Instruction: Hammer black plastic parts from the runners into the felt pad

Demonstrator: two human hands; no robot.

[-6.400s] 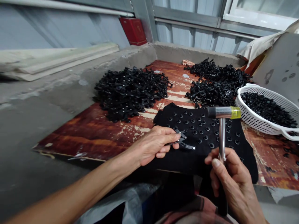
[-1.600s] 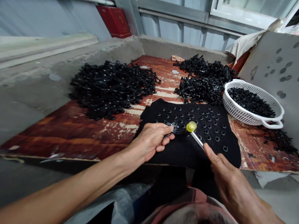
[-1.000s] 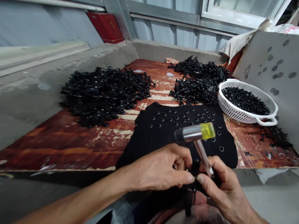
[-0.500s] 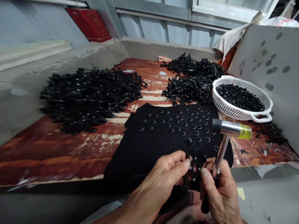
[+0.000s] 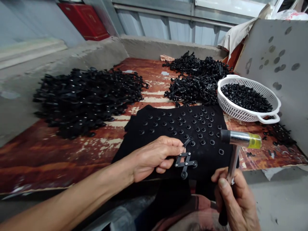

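Between thumb and fingers, my left hand (image 5: 156, 157) pinches a black scissor-style folding linkage (image 5: 185, 159) with shiny rivets and round ends. It hangs over the front of a black cloth (image 5: 146, 144). My right hand (image 5: 234, 195) is wrapped round the handle of a small mallet (image 5: 237, 138), which stands upright with one dark face and one yellow face. Several small round black caps (image 5: 181, 132) sit spread in loose rows on the cloth, just beyond the linkage.
A big heap of black linkages (image 5: 89, 99) covers the table's left; another heap (image 5: 194, 83) lies at the back. A white plastic basket (image 5: 222, 101) holds loose black round pieces at right. A grey spotted panel (image 5: 288, 83) borders the right side, and a red box (image 5: 84, 22) stands behind.
My left hand has moved left and up with the linkage, which now shows spread out. My right hand has come apart from it, moving slightly right and down with the mallet.
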